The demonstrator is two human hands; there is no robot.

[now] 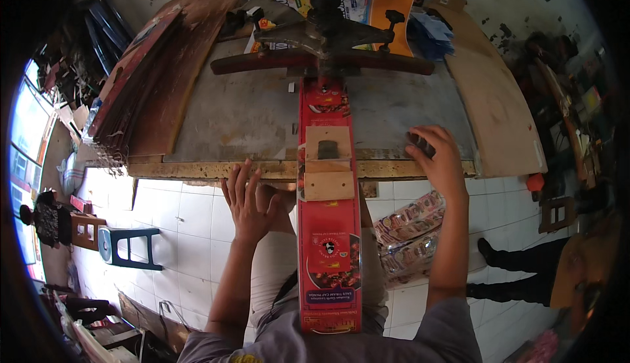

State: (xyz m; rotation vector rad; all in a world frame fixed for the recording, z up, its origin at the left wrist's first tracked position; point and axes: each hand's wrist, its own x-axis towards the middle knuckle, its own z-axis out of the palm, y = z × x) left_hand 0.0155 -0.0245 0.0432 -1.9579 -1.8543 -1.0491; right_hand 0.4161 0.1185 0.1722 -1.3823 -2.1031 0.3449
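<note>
A long red printed strip [330, 225] runs from under a dark metal press-like frame [321, 41] over the table edge down to my lap. Two small tan wooden boards [329, 189] lie across it near the edge; the farther one carries a dark square block [327, 148]. My left hand [248, 202] is at the table's front edge, left of the strip, fingers spread and holding nothing. To the right of the strip, my right hand [440, 160] pinches a small dark piece [420, 144] above the grey tabletop; its exact kind is unclear.
Stacked brown boards [141, 87] stand along the table's left side, a tan board [495, 114] along its right. Printed sheets [384, 19] lie behind the frame. Plastic-wrapped packs [410, 238] rest on the tiled floor, with a blue stool [130, 246] at left. Another person's legs [518, 274] show at right.
</note>
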